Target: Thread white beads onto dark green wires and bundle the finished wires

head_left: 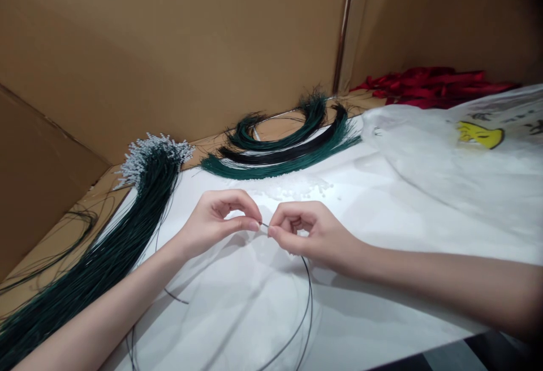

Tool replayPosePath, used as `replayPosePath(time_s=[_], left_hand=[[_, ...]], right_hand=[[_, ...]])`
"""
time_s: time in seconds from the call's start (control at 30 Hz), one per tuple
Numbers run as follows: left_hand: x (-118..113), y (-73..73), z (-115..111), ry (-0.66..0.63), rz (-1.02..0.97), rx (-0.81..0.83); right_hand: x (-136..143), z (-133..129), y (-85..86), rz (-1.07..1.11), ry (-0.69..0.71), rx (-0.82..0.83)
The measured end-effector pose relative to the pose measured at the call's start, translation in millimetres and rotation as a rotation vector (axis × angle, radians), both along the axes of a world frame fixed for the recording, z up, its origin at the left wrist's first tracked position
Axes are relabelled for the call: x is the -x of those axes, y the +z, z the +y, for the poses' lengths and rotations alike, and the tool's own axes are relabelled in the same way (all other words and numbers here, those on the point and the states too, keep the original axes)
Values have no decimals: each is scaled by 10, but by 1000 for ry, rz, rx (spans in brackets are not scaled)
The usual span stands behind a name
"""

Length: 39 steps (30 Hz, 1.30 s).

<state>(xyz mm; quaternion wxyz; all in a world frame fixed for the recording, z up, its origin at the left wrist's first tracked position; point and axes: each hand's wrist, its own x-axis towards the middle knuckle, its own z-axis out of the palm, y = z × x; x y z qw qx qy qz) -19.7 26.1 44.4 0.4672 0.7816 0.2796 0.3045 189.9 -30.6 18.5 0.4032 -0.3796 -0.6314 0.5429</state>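
Observation:
My left hand (223,216) and my right hand (311,229) meet almost fingertip to fingertip above a white sheet (237,309). Both pinch a thin dark cord (308,303); a short piece of it shows between the two pinches. From under my right hand the cord hangs down in a loop toward the lower edge of view. Whether anything small sits on the cord inside my left fingertips is hidden. Small white pieces (305,189) lie scattered on the sheet just beyond my hands.
On the left lies a thick bundle of dark green cords (144,212) with white tips (148,156). Curved green and black cord bundles (284,162) rest at the back. Red ribbons (436,85) and a translucent plastic bag (449,173) are at right, with cardboard walls (190,48) behind.

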Motion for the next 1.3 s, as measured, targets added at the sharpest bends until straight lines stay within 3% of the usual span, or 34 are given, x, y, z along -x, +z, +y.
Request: replayPosePath(time_s=[1.3], left_hand=[[-19, -53, -13, -8, -50, 60]], right_hand=[[4, 21, -21, -31, 10, -32]])
